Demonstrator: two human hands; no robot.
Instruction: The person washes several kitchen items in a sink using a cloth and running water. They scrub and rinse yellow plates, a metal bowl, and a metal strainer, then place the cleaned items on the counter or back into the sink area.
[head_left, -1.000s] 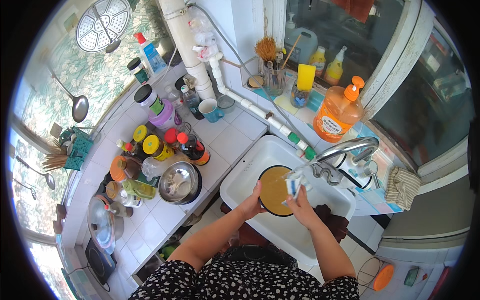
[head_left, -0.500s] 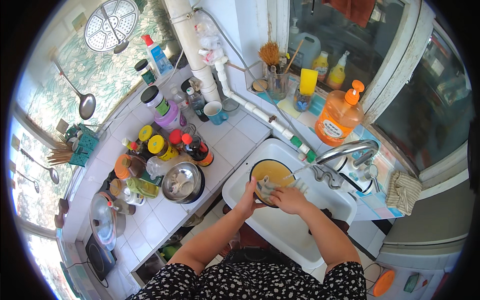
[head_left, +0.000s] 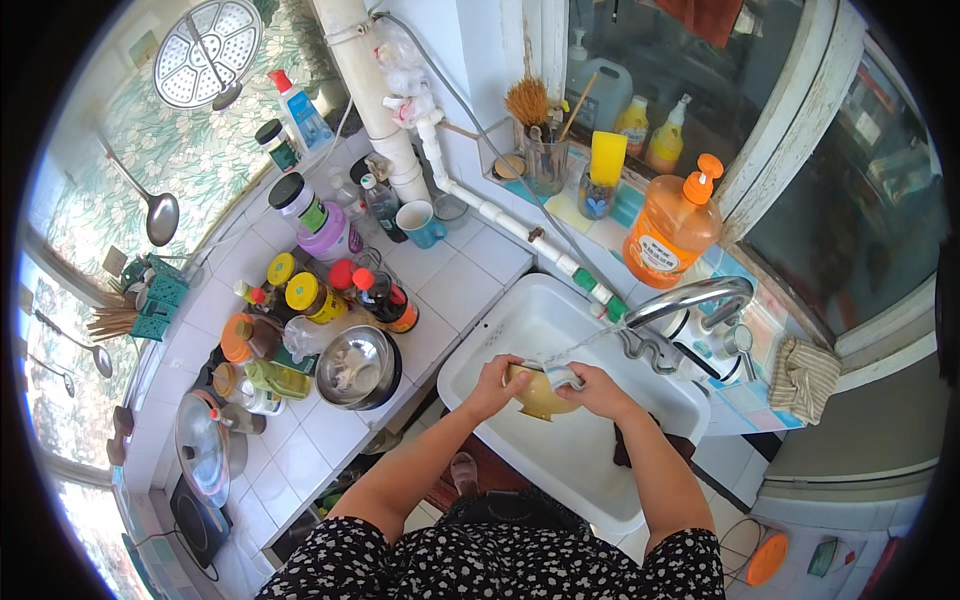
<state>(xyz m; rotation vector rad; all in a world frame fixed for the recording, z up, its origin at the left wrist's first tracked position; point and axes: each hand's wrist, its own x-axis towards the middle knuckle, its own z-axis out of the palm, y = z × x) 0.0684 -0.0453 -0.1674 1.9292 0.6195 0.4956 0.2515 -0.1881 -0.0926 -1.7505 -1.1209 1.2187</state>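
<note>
Your left hand (head_left: 489, 388) grips the tilted yellow bowl (head_left: 541, 402) above the sink (head_left: 540, 465), toward its left edge. Your right hand (head_left: 598, 391) holds a pale cloth (head_left: 563, 377) against the bowl; the faucet (head_left: 690, 297) runs.

Bright light comes through the window (head_left: 75, 400) along the left edge, and a pale panel (head_left: 215, 160) with a leafy flower pattern rises behind the white-tiled tabletop (head_left: 450, 290). A thick white pipe (head_left: 368, 90) runs down the corner beside a plain white wall (head_left: 480, 50). At right, dark glass (head_left: 740, 110) sits in a white window frame (head_left: 793, 115) with worn paint, above a blue-and-pink tiled ledge (head_left: 760, 400). Pale tiles cover the floor (head_left: 713, 497).
</note>
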